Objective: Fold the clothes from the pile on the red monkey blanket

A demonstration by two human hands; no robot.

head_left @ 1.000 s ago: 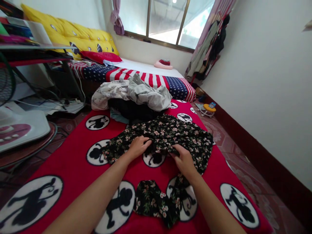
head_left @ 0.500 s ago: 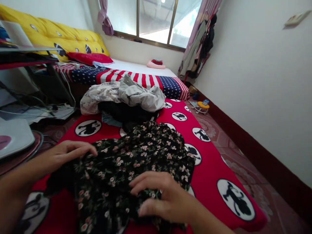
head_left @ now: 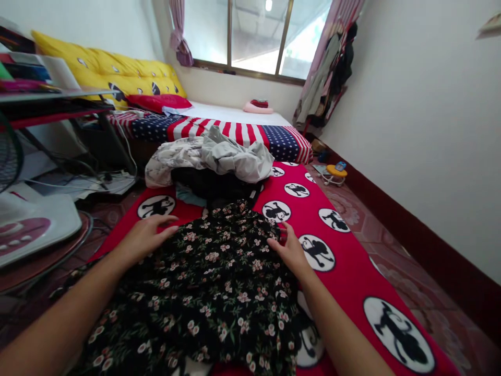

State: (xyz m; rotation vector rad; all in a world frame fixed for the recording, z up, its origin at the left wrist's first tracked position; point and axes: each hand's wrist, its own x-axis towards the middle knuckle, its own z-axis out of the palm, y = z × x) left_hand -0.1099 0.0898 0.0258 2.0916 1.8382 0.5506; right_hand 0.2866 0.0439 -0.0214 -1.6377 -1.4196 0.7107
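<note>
A black floral garment (head_left: 219, 282), perhaps a dress, lies spread over the red blanket (head_left: 340, 271) with its narrower end away from me. My left hand (head_left: 151, 237) rests at the garment's upper left edge, thumb and fingers apart. On the opposite edge, my right hand (head_left: 291, 250) touches the cloth, its thumb and fingers also parted. Just beyond the narrow end sits a heap of clothes: a grey piece (head_left: 238, 154), a white patterned piece (head_left: 172, 159) and black cloth (head_left: 215, 183) underneath.
A bed with a stars-and-stripes cover (head_left: 219, 128) stands at the back below the window. To the left are a desk (head_left: 58, 96) and a white plastic seat (head_left: 35, 224). A small yellow stool (head_left: 335, 171) is near the right wall, where clothes (head_left: 324, 78) hang.
Both hands have moved forward to the garment's two sides, the right one also going right from the middle. The garment lies flatter and wider. The view has shifted slightly left.
</note>
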